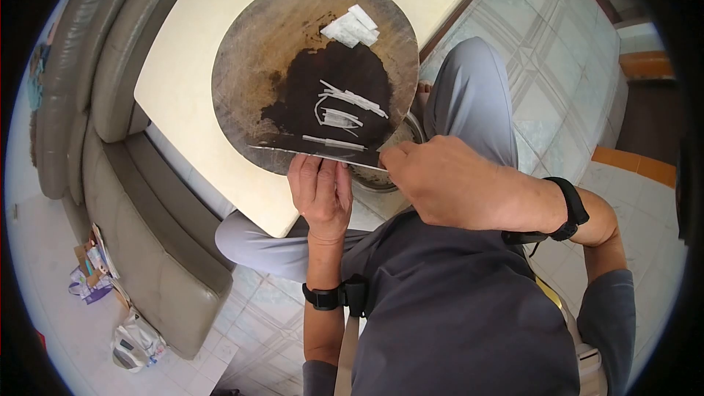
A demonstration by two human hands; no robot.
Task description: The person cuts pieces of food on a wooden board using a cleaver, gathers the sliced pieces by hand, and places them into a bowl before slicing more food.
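Observation:
My right hand (pixel 440 180) is closed round the handle of a wide-bladed kitchen knife (pixel 369 165). The blade lies across the near edge of a round wooden chopping board (pixel 246 59). Against the near side of the blade, the fingers of my left hand (pixel 319 198) are bent and held together; whatever lies under them is hidden. Just beyond the blade rests a thin row of white strips (pixel 334 142). Farther up, more cut white strips (pixel 353 98) lie in small bundles on the dark wet patch. Overlapping white slices (pixel 350 28) sit at the far right of the board.
The board stands on a cream table (pixel 183 66) with a corner near my left knee. A metal basin (pixel 378 182) shows partly below the board's near right edge. A grey leather sofa (pixel 147 235) is on the left, with bags (pixel 137 341) on the floor beside it.

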